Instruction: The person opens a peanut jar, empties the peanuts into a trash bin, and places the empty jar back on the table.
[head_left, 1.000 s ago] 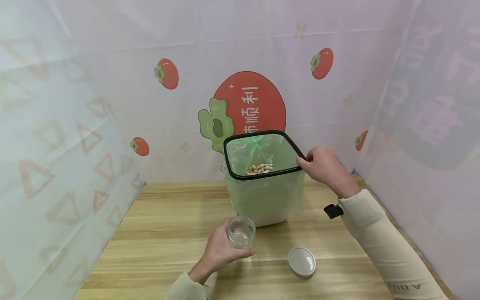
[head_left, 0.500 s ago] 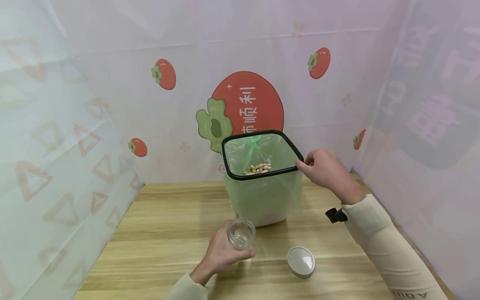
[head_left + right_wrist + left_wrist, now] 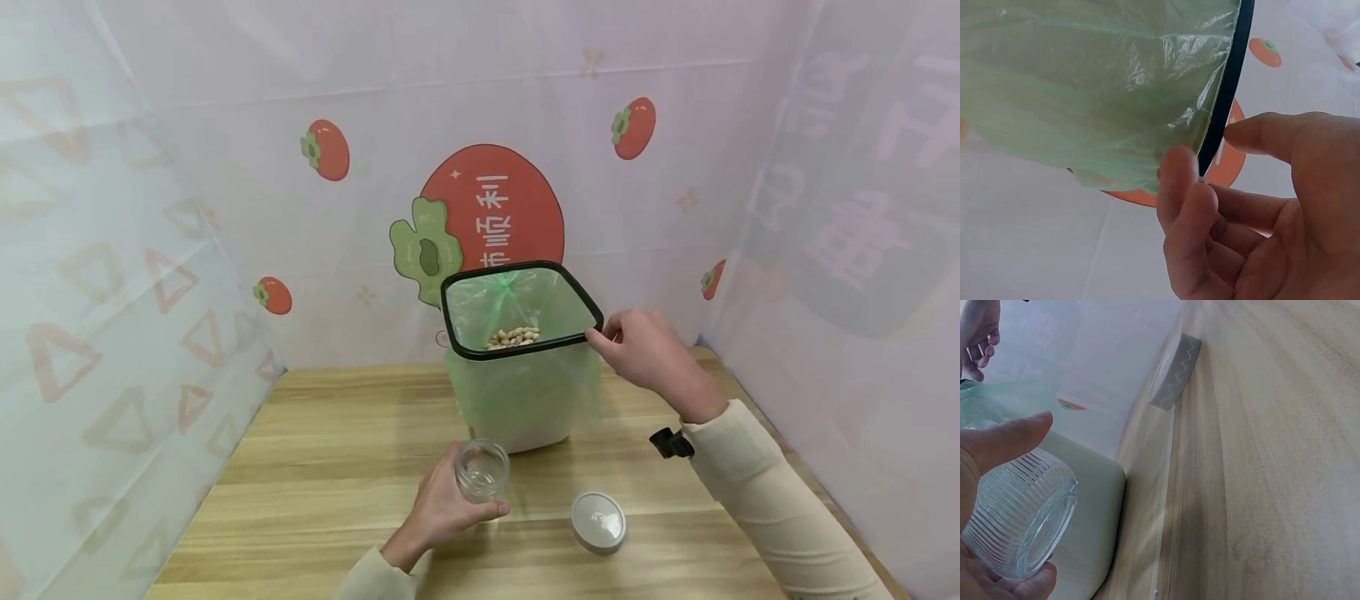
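Note:
My left hand (image 3: 442, 500) grips a clear glass jar (image 3: 482, 472), with its thumb along the near side and the mouth tilted up. Ribbed glass walls show in the left wrist view, and the jar (image 3: 1022, 512) holds nothing visible. A trash bin (image 3: 517, 417) with a green bag and black rim stands just beyond it. Pale peanuts (image 3: 513, 337) lie inside the bag. My right hand (image 3: 645, 354) is at the bin's right front corner. In the right wrist view, its thumb (image 3: 1260, 134) and curled fingers (image 3: 1179, 187) pinch the black rim (image 3: 1225, 94) from both sides.
A round white lid (image 3: 597, 522) lies on the wooden table (image 3: 322, 492), right of the jar. White cloth walls printed with red persimmons (image 3: 326, 150) enclose the table at the back and both sides.
My right hand has dropped slightly at the rim, with the wrist lower. The whole view has shifted a little. My left hand keeps its grip on the jar.

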A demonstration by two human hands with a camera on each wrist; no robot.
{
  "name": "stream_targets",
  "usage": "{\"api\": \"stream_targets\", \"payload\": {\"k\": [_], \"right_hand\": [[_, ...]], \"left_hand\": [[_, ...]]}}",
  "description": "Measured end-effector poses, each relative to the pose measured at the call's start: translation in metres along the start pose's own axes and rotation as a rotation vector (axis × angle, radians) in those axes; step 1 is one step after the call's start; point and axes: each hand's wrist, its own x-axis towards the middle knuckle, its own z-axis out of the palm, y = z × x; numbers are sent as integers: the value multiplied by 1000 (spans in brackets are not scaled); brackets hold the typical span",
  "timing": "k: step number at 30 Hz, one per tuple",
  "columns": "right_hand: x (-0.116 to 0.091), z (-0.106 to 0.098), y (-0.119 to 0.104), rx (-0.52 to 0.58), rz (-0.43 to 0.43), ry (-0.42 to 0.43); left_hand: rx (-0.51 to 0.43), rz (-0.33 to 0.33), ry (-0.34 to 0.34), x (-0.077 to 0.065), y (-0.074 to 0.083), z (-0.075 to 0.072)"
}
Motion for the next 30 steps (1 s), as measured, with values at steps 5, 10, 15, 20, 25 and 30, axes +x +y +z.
{"api": "stream_targets", "payload": {"k": [5,10,15,20,25,30], "right_hand": [[-7,6,-3,-12,-35,-15],[-14,16,-5,-55,-80,-59],[-23,28,-7,-78,-103,-120],[-32,41,-7,-83,-83,-187],[-37,51,-3,-98,-88,-233],[-41,63,3,-119,-143,-272]], "left_hand": [[5,3,-7,0,-2,1],[29,-2,-10,-1,-4,3],[28,8,-20,-4,-6,5],[29,1,-21,-4,-8,6],[15,-12,-26,-4,-9,7],[23,-18,-22,-4,-10,7]]}}
